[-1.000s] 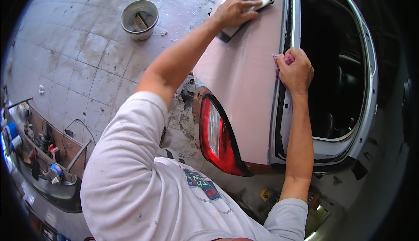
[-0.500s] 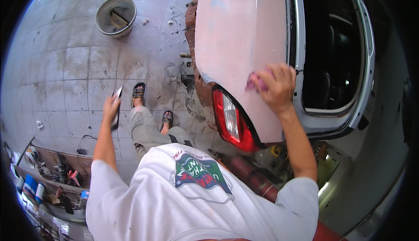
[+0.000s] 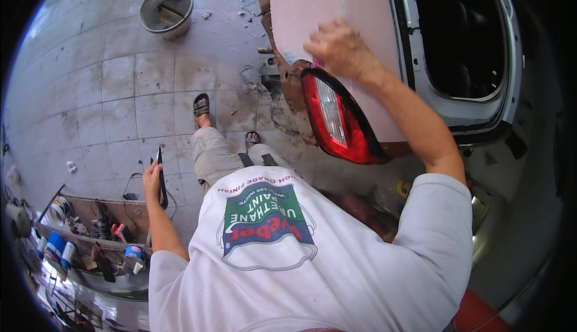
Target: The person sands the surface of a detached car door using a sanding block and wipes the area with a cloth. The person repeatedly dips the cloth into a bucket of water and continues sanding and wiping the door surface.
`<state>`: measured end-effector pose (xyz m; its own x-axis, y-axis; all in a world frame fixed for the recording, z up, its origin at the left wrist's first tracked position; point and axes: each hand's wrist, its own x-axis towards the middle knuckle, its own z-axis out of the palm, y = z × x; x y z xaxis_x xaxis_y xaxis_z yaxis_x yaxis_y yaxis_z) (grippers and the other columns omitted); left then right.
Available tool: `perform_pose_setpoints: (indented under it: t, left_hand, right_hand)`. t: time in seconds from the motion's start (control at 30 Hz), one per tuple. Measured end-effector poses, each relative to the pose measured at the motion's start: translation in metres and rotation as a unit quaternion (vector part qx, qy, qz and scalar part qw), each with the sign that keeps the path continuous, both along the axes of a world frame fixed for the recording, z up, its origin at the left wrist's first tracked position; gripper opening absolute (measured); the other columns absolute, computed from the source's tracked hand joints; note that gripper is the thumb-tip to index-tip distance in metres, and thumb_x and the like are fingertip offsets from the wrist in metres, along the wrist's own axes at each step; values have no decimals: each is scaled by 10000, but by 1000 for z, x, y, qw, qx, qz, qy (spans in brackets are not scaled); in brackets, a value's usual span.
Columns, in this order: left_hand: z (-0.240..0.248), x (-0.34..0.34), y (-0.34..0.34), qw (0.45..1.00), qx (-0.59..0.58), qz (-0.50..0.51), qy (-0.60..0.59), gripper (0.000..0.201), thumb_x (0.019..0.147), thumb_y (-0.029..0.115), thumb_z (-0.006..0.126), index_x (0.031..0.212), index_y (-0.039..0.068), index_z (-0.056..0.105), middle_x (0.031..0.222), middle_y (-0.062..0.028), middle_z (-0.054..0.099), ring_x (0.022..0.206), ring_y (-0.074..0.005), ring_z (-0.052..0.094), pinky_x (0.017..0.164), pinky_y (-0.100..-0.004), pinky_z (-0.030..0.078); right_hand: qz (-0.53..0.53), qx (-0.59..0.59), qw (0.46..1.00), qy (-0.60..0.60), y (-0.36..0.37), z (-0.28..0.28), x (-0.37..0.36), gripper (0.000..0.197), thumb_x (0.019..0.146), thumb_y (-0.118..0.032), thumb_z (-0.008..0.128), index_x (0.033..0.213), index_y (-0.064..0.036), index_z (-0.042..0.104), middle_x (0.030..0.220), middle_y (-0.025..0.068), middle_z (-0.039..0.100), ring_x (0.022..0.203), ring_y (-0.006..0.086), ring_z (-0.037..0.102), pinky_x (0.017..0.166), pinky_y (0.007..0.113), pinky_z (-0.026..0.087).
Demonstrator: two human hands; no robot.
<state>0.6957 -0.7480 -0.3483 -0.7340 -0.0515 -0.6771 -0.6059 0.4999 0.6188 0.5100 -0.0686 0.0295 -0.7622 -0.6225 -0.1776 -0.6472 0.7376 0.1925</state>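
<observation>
On the pale pink car body panel (image 3: 318,1), my right hand (image 3: 338,48) is closed, blurred a little by motion. A purple piece (image 3: 317,61) shows under its fingers, cloth or sandpaper, mostly hidden by the hand. Right beside it, on the near side, the red and white tail light (image 3: 333,115) is set into the panel's corner. Low on the left, away from the car, my left hand (image 3: 152,180) grips a thin flat dark piece (image 3: 162,191) seen edge-on; its kind cannot be made out.
A grey bucket (image 3: 171,32) with a board in it stands on the tiled floor, far left. A wooden tool rack (image 3: 129,212) holding cans and tools is at the near left. The car's window opening (image 3: 457,31) lies right of the panel. Rusty bare metal (image 3: 294,88) borders its left edge.
My right hand has slid left across the panel, toward the tail light's far end, with the purple piece. My left hand has tilted the thin piece more upright. The whole view has shifted.
</observation>
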Motion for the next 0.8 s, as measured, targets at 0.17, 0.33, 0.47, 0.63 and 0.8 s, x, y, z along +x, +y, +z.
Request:
perform_pose_setpoints:
  t: [0.17,0.33,0.47,0.63,0.8]
  left_hand:
    - [67,-52,93,983,-59,-90,149,524,933,354,810,1407,138,751,1501,-274,619,1378,-413,607,1143,-428,477]
    - [150,-37,198,938,-29,-119,323,562,893,284,863,1416,119,744,1530,-305,591,1419,-411,588,1166,-437,472]
    - [254,4,310,918,178,-147,324,619,879,242,882,1455,85,717,1605,-247,527,1387,-359,606,1166,-383,466]
    - [369,50,435,784,294,-370,402,560,954,328,810,1475,146,716,1663,-224,483,1434,-384,518,1231,-455,397]
    - [400,88,511,701,251,-514,426,518,1035,388,724,1518,207,682,1718,-144,454,1476,-402,481,1232,-503,398]
  right_hand:
    - [11,-51,998,-46,-14,4,136,24,863,-196,697,848,-193,679,855,1,668,935,203,673,850,402,492]
    - [-132,-249,957,-73,-20,18,229,185,778,-212,837,906,-143,722,897,31,706,891,269,665,821,410,504]
    - [-249,-457,841,-147,-25,-5,290,404,896,-350,888,1117,-38,760,1071,70,767,967,231,708,908,372,549]
    - [-299,-692,624,-207,-19,-45,346,906,834,-689,866,1356,27,681,1263,132,744,1189,199,684,1029,351,541]
    - [-279,-860,298,-305,12,-109,411,1210,781,-744,878,1590,25,410,1460,136,578,1333,229,601,1085,386,542]
